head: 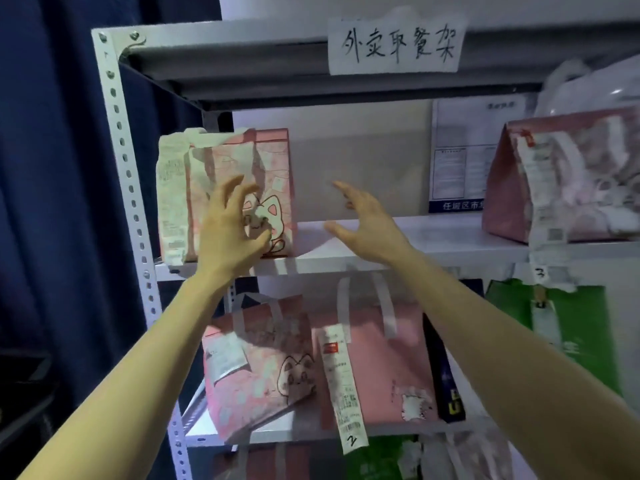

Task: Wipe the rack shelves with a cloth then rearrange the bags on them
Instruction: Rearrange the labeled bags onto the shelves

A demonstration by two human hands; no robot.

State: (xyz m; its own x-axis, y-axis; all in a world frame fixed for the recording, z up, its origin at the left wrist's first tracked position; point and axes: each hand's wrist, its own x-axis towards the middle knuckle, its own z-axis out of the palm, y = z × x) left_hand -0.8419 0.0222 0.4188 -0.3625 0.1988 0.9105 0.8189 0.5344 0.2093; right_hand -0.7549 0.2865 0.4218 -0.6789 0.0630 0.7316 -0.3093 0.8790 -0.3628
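While both bare forearms reach up toward the rack's upper shelf [433, 237], the left hand [230, 226] lies against the front of a pink cat-print bag [239, 188], fingers spread and curled, thumb near the lower edge; whether it actually grips the bag cannot be told. The right hand [367, 220] hovers open beside that bag, fingers splayed, holding nothing, above the bare white shelf. A paper sign [398, 46] on the top shelf edge carries handwritten Chinese characters. The bag stands upright at the shelf's left end, with a long printed receipt [171, 202] hanging down its left side; the print is illegible. A second pink bag [561, 181] sits at the right end, well apart. On the lower shelf, a receipt [341, 386] dangling from another pink bag [377, 372] ends in a handwritten "2".
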